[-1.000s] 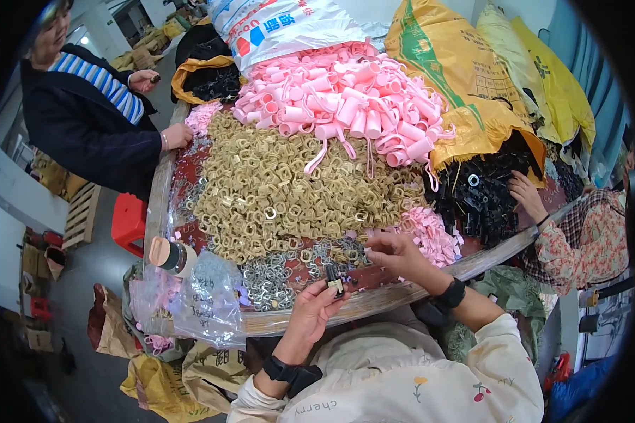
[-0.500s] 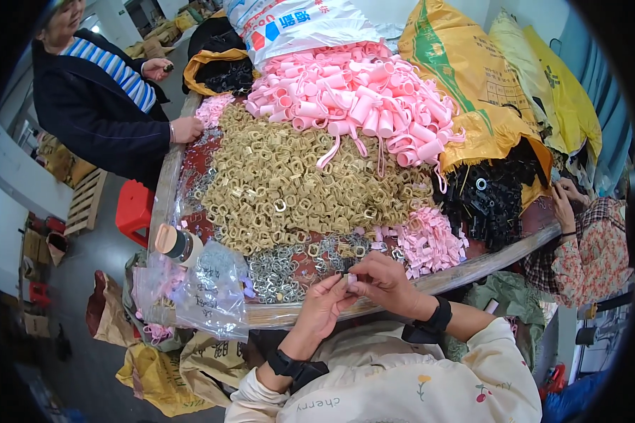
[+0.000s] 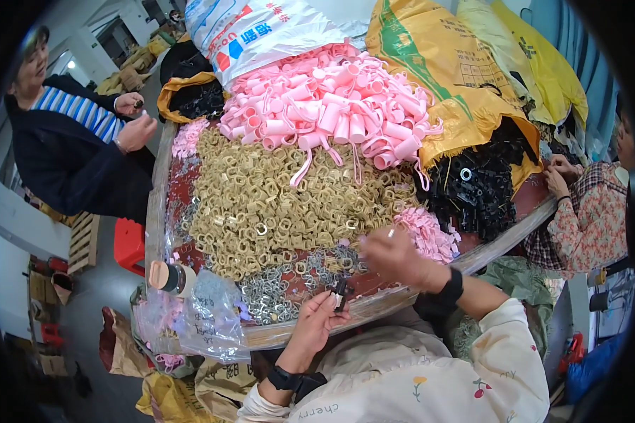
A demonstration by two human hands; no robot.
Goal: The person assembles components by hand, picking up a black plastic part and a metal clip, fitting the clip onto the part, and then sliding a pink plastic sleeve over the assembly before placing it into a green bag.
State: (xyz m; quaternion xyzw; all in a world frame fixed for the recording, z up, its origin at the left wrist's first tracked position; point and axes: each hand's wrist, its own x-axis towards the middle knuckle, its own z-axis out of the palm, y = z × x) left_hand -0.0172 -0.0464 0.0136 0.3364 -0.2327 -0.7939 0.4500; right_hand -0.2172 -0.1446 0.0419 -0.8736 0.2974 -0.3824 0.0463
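My left hand [image 3: 315,326] is at the table's near edge, fingers closed on a small black plastic part [image 3: 342,290] with a pale patch on its side. To the right, my right hand [image 3: 401,259] is above the table, its fingers smeared by motion. Beside it lies a heap of small pink pieces [image 3: 430,236]. Silver metal rings and hooks [image 3: 264,296] are spread in front of my left hand. Beyond them is a broad pile of tan buckle-like rings [image 3: 275,201].
Pink tubes with straps [image 3: 331,106] are heaped at the back, under a white sack [image 3: 261,35]. Black parts [image 3: 476,187] spill from a yellow sack [image 3: 437,63]. A bottle [image 3: 173,278] and clear plastic bag [image 3: 215,317] stand left. Co-workers [image 3: 70,134] [image 3: 585,197] flank the table.
My hands have parted: the right moved up and right from the left, which keeps the black part. The left co-worker's lower hand rose off the table to the other hand. The view shifted slightly.
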